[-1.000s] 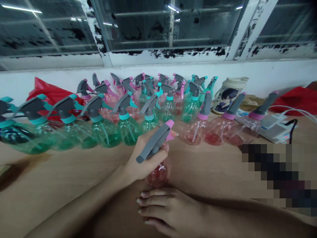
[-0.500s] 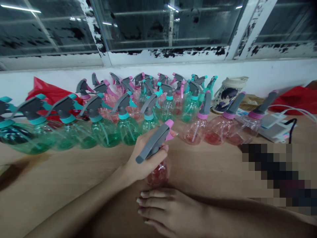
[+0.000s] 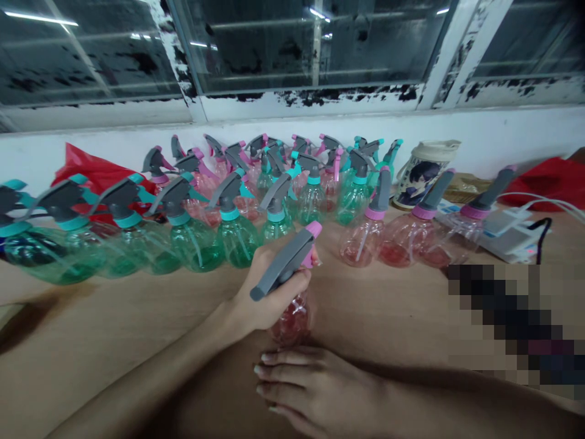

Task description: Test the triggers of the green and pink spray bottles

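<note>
The left hand (image 3: 274, 286) is closed firmly round the neck of a pink-tinted spray bottle (image 3: 290, 323), its base seemingly near the wooden bench (image 3: 388, 305), though that's hard to tell. The right hand (image 3: 315, 384) lies open and empty just below. Green spray bottles (image 3: 235, 241) and pink spray bottles (image 3: 359, 244) crowd the bench before a white wall (image 3: 274, 128).

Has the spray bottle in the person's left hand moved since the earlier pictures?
No, not noticeably. Held in the left hand, the spray bottle sits in the same place against the green spray bottle behind it, with no clear shift.
</note>
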Demonstrator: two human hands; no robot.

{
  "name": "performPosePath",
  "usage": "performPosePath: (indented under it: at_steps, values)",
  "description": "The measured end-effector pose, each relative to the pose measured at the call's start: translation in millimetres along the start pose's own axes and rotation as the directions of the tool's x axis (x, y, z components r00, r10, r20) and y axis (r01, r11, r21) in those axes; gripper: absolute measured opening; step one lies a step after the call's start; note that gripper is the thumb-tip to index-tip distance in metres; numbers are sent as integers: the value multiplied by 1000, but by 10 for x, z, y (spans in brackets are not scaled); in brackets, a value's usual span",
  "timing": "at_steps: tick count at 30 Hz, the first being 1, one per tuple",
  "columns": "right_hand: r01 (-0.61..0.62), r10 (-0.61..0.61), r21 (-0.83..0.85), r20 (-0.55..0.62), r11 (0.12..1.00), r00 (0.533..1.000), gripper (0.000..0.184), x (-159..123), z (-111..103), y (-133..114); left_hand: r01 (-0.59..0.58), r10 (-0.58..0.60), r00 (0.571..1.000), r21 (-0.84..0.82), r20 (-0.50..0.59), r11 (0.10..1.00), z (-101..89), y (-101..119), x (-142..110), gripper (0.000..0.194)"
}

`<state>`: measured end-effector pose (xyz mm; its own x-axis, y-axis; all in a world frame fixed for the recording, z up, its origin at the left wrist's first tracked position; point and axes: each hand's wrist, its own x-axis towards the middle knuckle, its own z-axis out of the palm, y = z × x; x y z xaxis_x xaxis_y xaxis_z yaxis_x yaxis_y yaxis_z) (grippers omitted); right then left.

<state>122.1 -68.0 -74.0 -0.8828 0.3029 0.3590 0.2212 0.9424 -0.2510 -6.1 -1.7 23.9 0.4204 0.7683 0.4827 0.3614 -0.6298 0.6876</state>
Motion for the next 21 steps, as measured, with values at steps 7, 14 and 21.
performPosePath:
  at_steps: [7, 14, 21]
  values:
    - [-14, 14, 29, -3, 999, 1000, 36, -5, 11, 3, 44, -44, 999, -2, 13, 999, 11, -35, -2, 12]
    - [-18, 18, 22, 8, 1000, 1000, 36, -2, -2, -1, 138, -138, 990, 7, 1, 990, 41, -141, -21, 15]
    - [-135, 131, 34, 93, 990, 987, 38, -228, -254, -87, 1, 0, 1000, -15, 6, 1000, 57, -118, -42, 32]
